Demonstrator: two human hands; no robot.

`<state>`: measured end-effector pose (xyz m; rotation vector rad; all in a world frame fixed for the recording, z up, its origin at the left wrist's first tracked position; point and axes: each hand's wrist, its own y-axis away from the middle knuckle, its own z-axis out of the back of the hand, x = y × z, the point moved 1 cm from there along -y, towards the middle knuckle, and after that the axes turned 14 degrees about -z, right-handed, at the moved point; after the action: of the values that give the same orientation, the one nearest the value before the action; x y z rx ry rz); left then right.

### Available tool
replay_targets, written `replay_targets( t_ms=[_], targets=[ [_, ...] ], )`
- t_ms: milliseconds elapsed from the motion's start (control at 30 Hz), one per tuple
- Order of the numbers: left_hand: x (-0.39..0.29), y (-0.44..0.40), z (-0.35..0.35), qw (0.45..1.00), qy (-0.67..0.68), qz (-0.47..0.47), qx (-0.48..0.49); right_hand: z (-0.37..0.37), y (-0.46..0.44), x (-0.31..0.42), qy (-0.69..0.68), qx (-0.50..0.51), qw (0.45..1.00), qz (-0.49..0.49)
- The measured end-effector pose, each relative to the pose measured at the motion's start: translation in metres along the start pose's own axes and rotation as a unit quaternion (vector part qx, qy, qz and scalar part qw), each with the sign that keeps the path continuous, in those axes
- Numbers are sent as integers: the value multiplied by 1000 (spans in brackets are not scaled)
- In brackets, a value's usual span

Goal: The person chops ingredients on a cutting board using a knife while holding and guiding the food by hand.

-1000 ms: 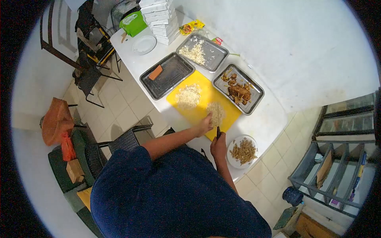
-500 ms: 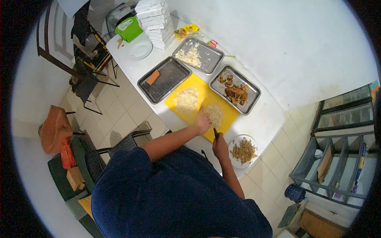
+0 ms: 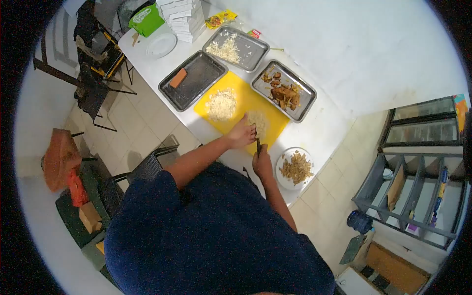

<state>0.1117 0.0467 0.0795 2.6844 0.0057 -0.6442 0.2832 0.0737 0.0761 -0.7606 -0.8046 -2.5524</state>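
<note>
My right hand (image 3: 262, 160) is closed around the black handle of a knife (image 3: 258, 145), its blade reaching toward a pale chopped pile (image 3: 256, 121) on the yellow cutting board (image 3: 275, 114). Beside the blade, my left hand (image 3: 241, 135) has its fingers apart at the near side of that pile; whether they touch the blade I cannot tell. A second, whiter chopped pile (image 3: 221, 104) lies on the board's left part. To the right of my right hand, a white plate (image 3: 280, 179) holds small light-brown pieces (image 3: 297, 167).
Beyond the board are a dark tray (image 3: 201, 73) with an orange-brown block (image 3: 178, 78), a tray (image 3: 253, 48) of pale shreds, and a tray (image 3: 307, 105) with browned food. Stacked white boxes (image 3: 184, 19), a green box (image 3: 146, 20) and an empty-looking plate (image 3: 162, 45) stand farther left.
The view has shifted, so the table sits higher and more to the left. My left hand has come closer to the knife and my right hand, its fingers now beside the blade.
</note>
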Motion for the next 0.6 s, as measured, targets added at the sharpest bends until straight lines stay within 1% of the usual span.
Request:
replay_targets(
  t_ms=[100,133,167,233,267,333,367,433,467,533,567,600],
  targets=[
    [15,-14,48,978,-156,9,-137,18,2,8,-52,-15,998,10],
    [16,-18,58,962,-208,12,-179,11,-5,-1,-95,-28,995,-17],
    [16,-18,69,936,-313,4,-159,4,-10,-11,-111,-28,993,-20],
    [11,-5,88,853,-510,-13,-113,-7,-16,-22,-143,-28,989,-26],
    [10,4,95,798,-591,-56,-103,-9,-16,-26,-162,60,981,-85],
    [-3,17,102,656,-737,-144,-74,-20,-12,-31,-158,90,982,-54],
    [-7,21,106,659,-733,-140,-95,-25,-9,-34,-156,104,981,-39],
    [-12,28,110,665,-723,-132,-133,-37,-7,-41,-137,126,982,-40],
    [-14,28,114,658,-725,-151,-138,-42,-6,-44,-127,136,982,-40],
    [-10,28,127,645,-727,-183,-147,-57,-12,-57,-89,64,994,-18],
    [-7,30,129,656,-720,-179,-138,-64,-16,-63,-68,29,997,-7],
    [-9,32,122,666,-713,-177,-131,-53,-14,-52,-94,24,995,-22]
  ],
)
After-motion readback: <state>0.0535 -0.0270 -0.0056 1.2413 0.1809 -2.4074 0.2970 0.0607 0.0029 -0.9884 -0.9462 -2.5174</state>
